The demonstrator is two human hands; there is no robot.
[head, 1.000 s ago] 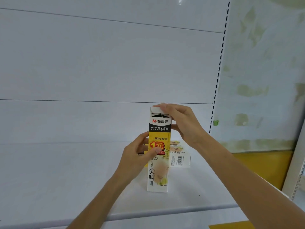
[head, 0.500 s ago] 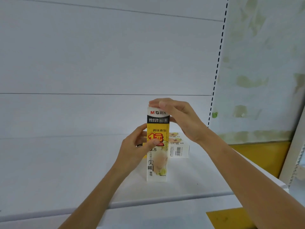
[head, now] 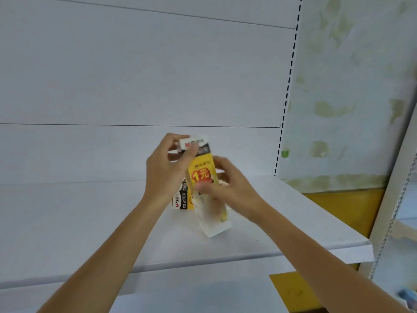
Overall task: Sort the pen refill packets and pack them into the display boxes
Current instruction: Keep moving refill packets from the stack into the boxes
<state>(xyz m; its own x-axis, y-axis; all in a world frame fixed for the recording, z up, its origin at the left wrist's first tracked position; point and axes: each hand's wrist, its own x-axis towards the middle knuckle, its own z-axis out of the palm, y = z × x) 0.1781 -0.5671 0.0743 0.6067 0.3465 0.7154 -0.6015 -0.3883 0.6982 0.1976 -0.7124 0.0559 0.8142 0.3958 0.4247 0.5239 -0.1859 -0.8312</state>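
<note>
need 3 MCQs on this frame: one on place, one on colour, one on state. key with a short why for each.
1. Where does the left hand hold the tall display box?
A. at its top end
B. at its base
C. nowhere

2. What colour is the band around the "1元" print?
A. blue
B. yellow
C. green

3. How does the tall display box stand?
A. lying flat
B. straight upright
C. tilted, top to the left

Key:
1 A: the fingers curl round the white top end.
2 B: the band below the black strip is yellow.
3 C: the top leans left while the right hand holds the box's middle, over the shelf.
</note>
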